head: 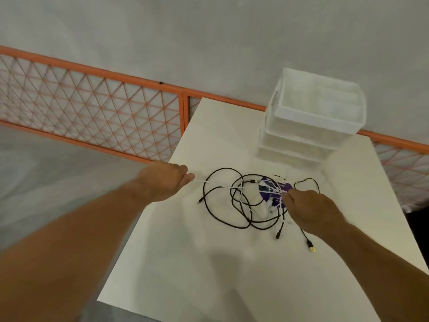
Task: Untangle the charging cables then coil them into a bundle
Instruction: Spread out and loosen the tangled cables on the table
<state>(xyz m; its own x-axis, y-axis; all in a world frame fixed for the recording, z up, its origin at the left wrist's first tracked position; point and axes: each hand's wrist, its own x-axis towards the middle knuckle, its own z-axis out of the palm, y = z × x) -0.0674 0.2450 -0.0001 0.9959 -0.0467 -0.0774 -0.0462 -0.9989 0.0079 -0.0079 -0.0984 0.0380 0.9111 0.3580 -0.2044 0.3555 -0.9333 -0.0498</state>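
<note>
table (162,263): white | bins (313,117): stacked, 1 o'clock | cables (246,201): tangled, centre | card (264,196): purple, under cables

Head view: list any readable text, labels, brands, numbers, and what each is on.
Purple round label under the tangle: white print, too blurred to read.
On the white cable, black cables and yellow plug: no marking legible.
On the stacked white baskets and table: no text visible.
Nothing can be quoted.
</note>
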